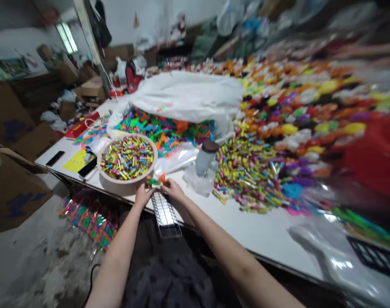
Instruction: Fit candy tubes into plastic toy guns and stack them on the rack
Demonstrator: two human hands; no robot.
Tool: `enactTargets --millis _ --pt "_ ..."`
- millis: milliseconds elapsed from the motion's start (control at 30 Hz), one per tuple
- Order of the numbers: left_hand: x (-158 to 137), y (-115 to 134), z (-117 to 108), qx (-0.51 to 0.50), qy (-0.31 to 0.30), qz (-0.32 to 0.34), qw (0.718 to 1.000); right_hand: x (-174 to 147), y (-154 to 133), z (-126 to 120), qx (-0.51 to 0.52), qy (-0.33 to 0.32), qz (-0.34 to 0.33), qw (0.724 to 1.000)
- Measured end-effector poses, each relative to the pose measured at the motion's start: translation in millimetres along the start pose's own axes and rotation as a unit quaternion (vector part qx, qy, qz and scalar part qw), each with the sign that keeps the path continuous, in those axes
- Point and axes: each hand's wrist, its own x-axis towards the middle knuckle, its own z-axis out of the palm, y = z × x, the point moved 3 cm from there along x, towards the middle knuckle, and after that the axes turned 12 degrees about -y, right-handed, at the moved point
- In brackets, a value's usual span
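Note:
My left hand [143,195] and my right hand [173,191] are close together at the table's front edge, fingers closed. A small green plastic piece [154,182] is at my left fingertips, and a small orange plastic piece [163,178] is at my right ones. Just below the fingers, a clear strip with black ladder-like edges [165,214] slopes over the table edge toward my lap. Beside my left hand stands a round pale basin [101,174] full of small wrapped, candy-like pieces [127,158]. The exact grip of the fingertips is too small to make out.
Behind, a white sack [188,92] spills colourful plastic pieces [162,132]. A dark-lidded jar [206,158] stands by a heap of wrapped pieces [249,175]. A red container [374,154] is at right. Filled packs [90,220] hang or lie below the table at left.

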Motion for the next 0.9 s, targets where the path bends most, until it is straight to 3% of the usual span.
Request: enactTargets --millis 200,400,567,733,900 --pt "-6.3 -3.0 -6.8 -0.038 0.029 0.005 0.999 8.9 -6.0 1.6 -0.011 -0.053 -0.074 0.996" --pt "-3.7 -14.2 2.4 -0.043 0.027 -0.001 0.999 -2.7 8.5 7.4 -0.069 0.016 -0.061 0.996" --pt "2.5 -35.0 22.0 -0.034 0.0 0.008 0.999 -29.0 24.6 14.5 -0.076 0.054 -0.02 0.995" --pt "3.4 -46.1 34.8 0.028 -0.047 0.034 0.998 -45.6 27.3 14.8 -0.072 0.046 0.032 0.996" --pt "5.7 -49.2 38.2 0.022 -0.074 0.065 0.995 -50.6 26.6 13.6 -0.084 0.015 0.08 0.993"
